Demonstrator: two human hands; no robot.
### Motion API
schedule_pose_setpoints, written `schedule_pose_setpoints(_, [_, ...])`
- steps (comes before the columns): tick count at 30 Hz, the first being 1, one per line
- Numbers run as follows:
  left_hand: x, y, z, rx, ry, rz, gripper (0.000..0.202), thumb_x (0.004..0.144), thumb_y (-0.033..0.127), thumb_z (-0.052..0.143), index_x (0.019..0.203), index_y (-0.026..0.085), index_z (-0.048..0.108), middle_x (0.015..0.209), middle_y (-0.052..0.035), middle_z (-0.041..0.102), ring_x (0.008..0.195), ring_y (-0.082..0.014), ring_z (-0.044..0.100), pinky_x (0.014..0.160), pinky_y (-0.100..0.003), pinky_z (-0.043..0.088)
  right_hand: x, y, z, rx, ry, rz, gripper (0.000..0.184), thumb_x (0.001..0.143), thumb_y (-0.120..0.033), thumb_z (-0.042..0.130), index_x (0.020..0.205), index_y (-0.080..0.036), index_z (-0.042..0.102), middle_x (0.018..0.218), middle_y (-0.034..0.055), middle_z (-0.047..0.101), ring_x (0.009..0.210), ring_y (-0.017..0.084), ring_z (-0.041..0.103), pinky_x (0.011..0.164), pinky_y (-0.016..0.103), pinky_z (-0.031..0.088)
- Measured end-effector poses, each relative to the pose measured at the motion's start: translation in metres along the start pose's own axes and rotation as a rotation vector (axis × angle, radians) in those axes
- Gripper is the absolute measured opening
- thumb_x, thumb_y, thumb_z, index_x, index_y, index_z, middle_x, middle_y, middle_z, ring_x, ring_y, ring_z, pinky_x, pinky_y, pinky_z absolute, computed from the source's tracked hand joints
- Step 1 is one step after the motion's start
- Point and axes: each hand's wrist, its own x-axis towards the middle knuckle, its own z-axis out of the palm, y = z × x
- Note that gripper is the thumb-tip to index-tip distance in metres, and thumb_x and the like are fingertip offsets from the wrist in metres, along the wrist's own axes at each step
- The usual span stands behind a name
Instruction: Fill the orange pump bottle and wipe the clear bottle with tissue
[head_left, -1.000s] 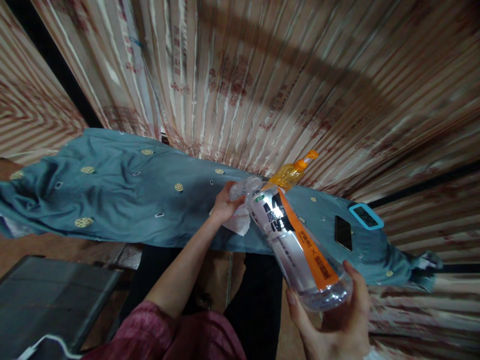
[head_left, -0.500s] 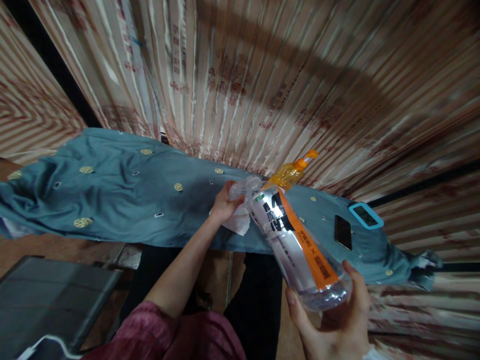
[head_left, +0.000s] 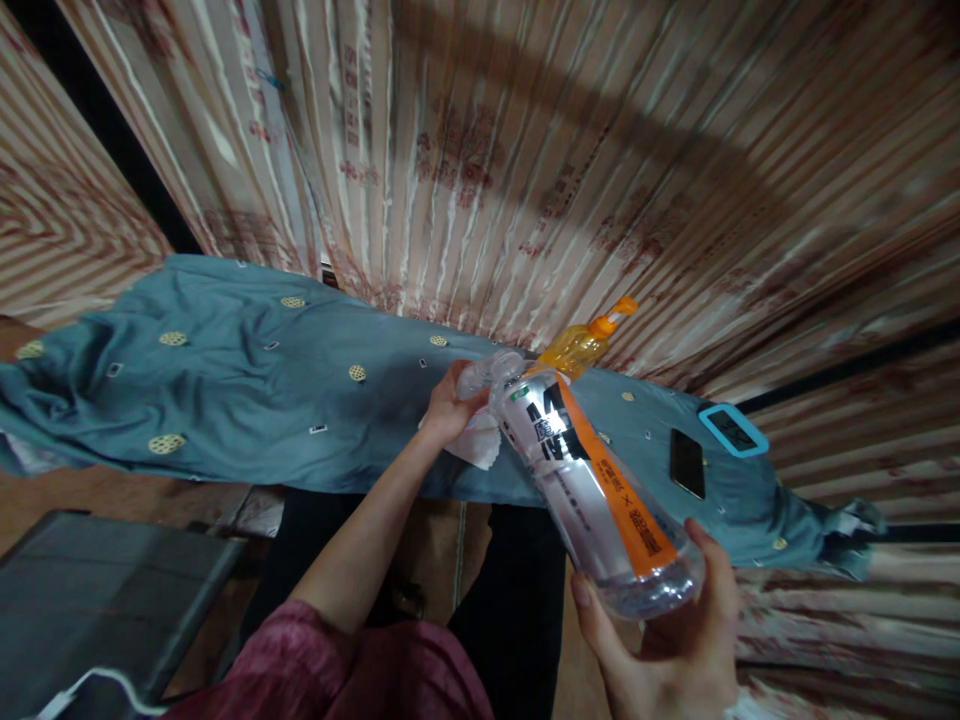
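A large clear plastic bottle with a silver and orange label is tilted, its base toward me and its neck end up and to the left. My right hand grips it around the base. My left hand is closed on a small clear plastic container, which meets the big bottle's neck end. Where exactly they touch, and the bottle's mouth, I cannot make out. Below my left hand lies a white tissue. Just behind the bottle's neck is a yellow pump bottle with an orange top.
A narrow table under a blue-green patterned cloth runs across in front of me. On its right lie a dark phone and a blue-framed digital clock. Striped curtains hang close behind. A dark grey stool-like surface stands at lower left.
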Motion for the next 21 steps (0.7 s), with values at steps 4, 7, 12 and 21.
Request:
schedule_pose_setpoints(4, [-0.0001,0.0006,0.0002,-0.008,0.004,0.016,0.042,0.07,0.037,0.082,0.103,0.019,0.065,0.097,-0.0051,0.075,0.091,-0.0246,0.07,0.083,-0.034,0.054,0.001,-0.0003,0.0005,-0.01,-0.001,-0.006,0.103,0.068,-0.04,0.093,0.157,-0.022,0.046,0.141,0.02,0.061,0.075,0.02,0.073,0.05,0.025,0.057])
schedule_pose_setpoints(7, [0.0,0.001,0.0005,-0.01,0.001,0.013,0.042,0.07,0.039,0.082,0.103,0.018,0.065,0.095,-0.0045,0.075,0.09,-0.0242,0.07,0.081,-0.033,0.054,0.0009,-0.0009,0.0012,-0.01,0.005,0.003,0.102,0.068,-0.038,0.093,0.157,-0.021,0.046,0.14,0.0197,0.062,0.073,0.019,0.072,0.051,0.026,0.058])
schedule_pose_setpoints(12, [0.0005,0.0021,0.0001,-0.007,0.0,0.009,0.042,0.07,0.038,0.081,0.103,0.019,0.065,0.097,-0.0048,0.075,0.092,-0.0246,0.071,0.083,-0.034,0.054,0.0013,-0.0009,0.0013,0.006,0.003,0.013,0.103,0.066,-0.039,0.094,0.156,-0.021,0.047,0.134,0.0192,0.064,0.074,0.02,0.072,0.051,0.026,0.059])
schedule_pose_setpoints(21, [0.0002,0.0006,-0.0006,0.012,-0.001,0.007,0.044,0.071,0.039,0.081,0.105,0.018,0.064,0.096,-0.0039,0.074,0.087,-0.0224,0.069,0.079,-0.032,0.053,0.0007,0.0022,0.0023,0.017,-0.003,0.023,0.104,0.065,-0.039,0.093,0.156,-0.02,0.046,0.135,0.0206,0.064,0.078,0.022,0.073,0.055,0.028,0.06])
